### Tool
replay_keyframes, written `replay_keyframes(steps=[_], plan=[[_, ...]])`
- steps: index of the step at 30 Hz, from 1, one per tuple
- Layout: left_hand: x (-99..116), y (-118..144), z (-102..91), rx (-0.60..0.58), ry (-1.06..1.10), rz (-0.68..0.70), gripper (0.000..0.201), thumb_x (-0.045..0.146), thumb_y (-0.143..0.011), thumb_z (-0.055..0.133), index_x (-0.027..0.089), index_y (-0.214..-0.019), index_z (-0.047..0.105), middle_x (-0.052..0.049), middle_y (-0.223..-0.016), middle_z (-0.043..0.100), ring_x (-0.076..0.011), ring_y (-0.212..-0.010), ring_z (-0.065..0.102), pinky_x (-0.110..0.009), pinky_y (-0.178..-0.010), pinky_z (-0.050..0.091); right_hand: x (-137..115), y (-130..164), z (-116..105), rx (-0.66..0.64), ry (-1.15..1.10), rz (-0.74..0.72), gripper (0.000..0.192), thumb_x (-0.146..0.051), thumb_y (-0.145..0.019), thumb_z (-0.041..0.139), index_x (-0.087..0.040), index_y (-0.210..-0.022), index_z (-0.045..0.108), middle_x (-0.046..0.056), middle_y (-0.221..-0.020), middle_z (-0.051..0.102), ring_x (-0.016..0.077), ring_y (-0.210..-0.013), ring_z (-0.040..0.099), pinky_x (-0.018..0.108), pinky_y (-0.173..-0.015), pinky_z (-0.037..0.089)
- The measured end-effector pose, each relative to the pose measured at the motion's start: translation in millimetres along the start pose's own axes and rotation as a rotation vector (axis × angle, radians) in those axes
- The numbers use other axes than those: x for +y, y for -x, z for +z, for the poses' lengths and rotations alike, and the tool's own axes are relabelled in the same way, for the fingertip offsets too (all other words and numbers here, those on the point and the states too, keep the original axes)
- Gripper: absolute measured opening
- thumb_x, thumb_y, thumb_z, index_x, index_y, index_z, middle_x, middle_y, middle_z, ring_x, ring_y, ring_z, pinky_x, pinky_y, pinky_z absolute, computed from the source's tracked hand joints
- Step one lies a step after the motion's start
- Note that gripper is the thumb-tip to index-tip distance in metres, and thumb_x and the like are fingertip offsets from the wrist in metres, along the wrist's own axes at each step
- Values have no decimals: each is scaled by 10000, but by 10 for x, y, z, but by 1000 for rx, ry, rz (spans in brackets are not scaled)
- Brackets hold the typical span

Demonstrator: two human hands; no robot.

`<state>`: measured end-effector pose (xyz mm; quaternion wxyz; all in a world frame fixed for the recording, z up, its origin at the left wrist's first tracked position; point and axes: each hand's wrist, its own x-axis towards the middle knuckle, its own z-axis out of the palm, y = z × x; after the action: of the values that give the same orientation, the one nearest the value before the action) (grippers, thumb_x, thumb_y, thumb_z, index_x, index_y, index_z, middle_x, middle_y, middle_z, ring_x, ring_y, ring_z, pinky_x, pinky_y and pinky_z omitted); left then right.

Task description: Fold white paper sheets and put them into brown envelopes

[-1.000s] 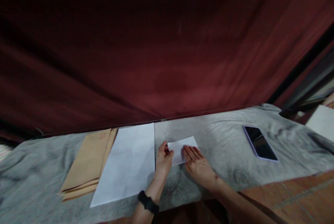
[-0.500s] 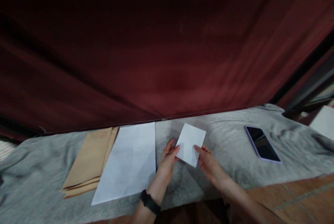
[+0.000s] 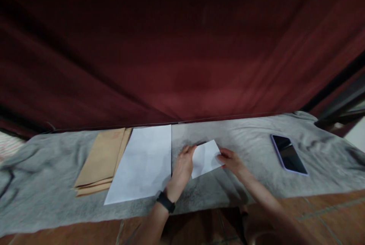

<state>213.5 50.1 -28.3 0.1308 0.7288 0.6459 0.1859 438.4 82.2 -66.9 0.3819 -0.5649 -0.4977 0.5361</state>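
Note:
A small folded sheet of white paper (image 3: 205,158) is held between both hands, low over the grey cloth. My left hand (image 3: 184,164), with a black band on its wrist, grips the paper's left edge. My right hand (image 3: 229,159) pinches the right edge between thumb and fingers. To the left of my left hand lies a larger stack or sheet of white paper (image 3: 142,161), flat on the cloth. Several brown paper envelopes (image 3: 101,157) are piled beyond it, partly under its edge.
A phone (image 3: 288,154) in a lilac case lies on the grey cloth (image 3: 251,134) at the right. Behind the cloth hangs a dark red curtain (image 3: 194,73). Brown floor tiles (image 3: 336,214) show along the near edge. Something white (image 3: 356,136) stands at the far right.
The small paper has been turned, so its long side now runs sideways between my hands. My left hand has shifted to its left edge. The view has tilted slightly.

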Motion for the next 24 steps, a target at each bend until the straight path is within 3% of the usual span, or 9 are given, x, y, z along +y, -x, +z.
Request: replay_keyframes(steps=[4,7,10,13,18,24], plan=[[43,83,105,73,-276,133,513,-4,-931,415,157,-1383,597,-154,-1495,566,-276,-1405,521,-480,-1185,424,85,-32,26,-30,230,-39,157,-388,-745,566,-232,-751,589,-15,-682,608,176,-638,615,258,-508,502],[139,175,262,66,-305,269,433,201,-1028,443,137,-1448,528,-151,-1591,465,-274,-1504,391,-496,-1248,332,83,-42,16,-29,321,-62,127,-348,-776,521,-234,-760,575,-7,-696,606,175,-625,609,257,-510,481],[257,318,426,47,-297,354,606,494,-1047,413,128,-1531,427,-145,-1652,368,-272,-1546,307,-488,-1266,289,58,-41,0,10,499,-176,101,-298,-801,509,-236,-736,556,-4,-672,600,170,-620,588,264,-572,451],[333,458,534,41,-320,400,774,644,-1018,336,108,-1576,349,-159,-1684,284,-270,-1568,247,-476,-1268,264,42,-28,-7,59,675,-271,118,-277,-828,501,-236,-728,548,7,-685,616,176,-651,589,271,-616,422],[344,554,567,58,-346,402,821,682,-1008,284,101,-1585,334,-163,-1691,258,-263,-1574,229,-469,-1275,217,21,-10,-39,41,779,-248,141,-285,-857,504,-237,-725,523,7,-679,610,174,-660,585,266,-610,386],[348,607,547,62,-318,374,783,680,-1005,309,163,-1591,348,-154,-1669,325,-279,-1552,293,-496,-1259,236,59,-32,-131,-28,773,-195,172,-308,-874,489,-238,-717,504,-9,-643,584,169,-596,573,275,-589,394]])
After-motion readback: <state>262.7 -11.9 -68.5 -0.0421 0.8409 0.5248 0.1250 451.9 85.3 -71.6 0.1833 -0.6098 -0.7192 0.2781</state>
